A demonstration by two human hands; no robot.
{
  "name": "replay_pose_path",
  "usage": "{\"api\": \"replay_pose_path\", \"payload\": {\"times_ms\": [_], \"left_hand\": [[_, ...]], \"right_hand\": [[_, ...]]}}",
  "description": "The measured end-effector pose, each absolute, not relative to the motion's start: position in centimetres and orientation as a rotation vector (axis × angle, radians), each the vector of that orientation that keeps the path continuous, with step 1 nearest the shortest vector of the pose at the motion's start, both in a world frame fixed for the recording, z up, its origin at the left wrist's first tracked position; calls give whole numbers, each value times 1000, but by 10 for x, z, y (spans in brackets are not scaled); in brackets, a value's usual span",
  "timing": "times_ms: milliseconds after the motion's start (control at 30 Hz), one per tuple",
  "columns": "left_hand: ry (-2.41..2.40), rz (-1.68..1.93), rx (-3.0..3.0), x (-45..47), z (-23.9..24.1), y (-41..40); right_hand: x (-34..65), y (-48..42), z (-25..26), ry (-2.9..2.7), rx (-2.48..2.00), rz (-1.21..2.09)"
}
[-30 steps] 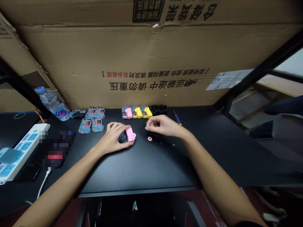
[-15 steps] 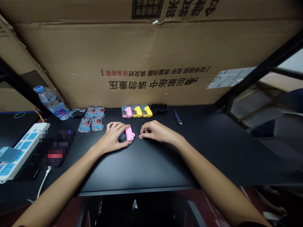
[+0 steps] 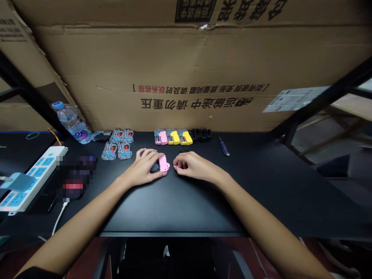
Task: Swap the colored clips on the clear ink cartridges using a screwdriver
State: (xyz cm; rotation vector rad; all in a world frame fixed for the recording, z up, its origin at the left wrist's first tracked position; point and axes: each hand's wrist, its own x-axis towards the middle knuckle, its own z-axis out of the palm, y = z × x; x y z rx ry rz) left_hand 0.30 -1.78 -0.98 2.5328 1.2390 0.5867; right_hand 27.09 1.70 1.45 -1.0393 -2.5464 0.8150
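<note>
At the far left, a white power strip [image 3: 35, 174] runs off the frame edge, and a blurred patch [image 3: 74, 182] beside it hides whatever lies there. At eleven o'clock from the left hand [image 3: 143, 168], a water bottle [image 3: 72, 123] leans against the cardboard box [image 3: 186, 69]. Clear packets [image 3: 117, 145] lie nearer, their contents too small to make out.

The left hand rests palm-down on the black table [image 3: 174, 209], its fingers curled over a pink piece [image 3: 163, 163] and its thumb against the near edge. The piece sticks out at three o'clock from the fingertips, and a darker part under the fingers is mostly covered.

Just beside it, at three o'clock, the right hand [image 3: 193, 166] has its fingers drawn tight together on a small pink part [image 3: 175, 166], of which only a speck shows.

At twelve o'clock from both hands, a row of pink and yellow pieces [image 3: 173, 137] and some black parts [image 3: 201, 134] lie by the box. At two o'clock from the right hand lies a screwdriver [image 3: 224, 146].
</note>
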Motion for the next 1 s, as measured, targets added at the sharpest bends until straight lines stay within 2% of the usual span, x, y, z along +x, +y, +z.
{"api": "replay_pose_path", "payload": {"times_ms": [333,633,1000], "left_hand": [[1229,653,2514,4,-4,-21],[1234,652,2534,4,-6,-20],[1216,666,2554,5,-5,-20]], "right_hand": [[270,19,18,-2547,-1043,655],[255,14,15,-2018,-995,1402],[249,16,-3,-1881,-989,1509]]}}
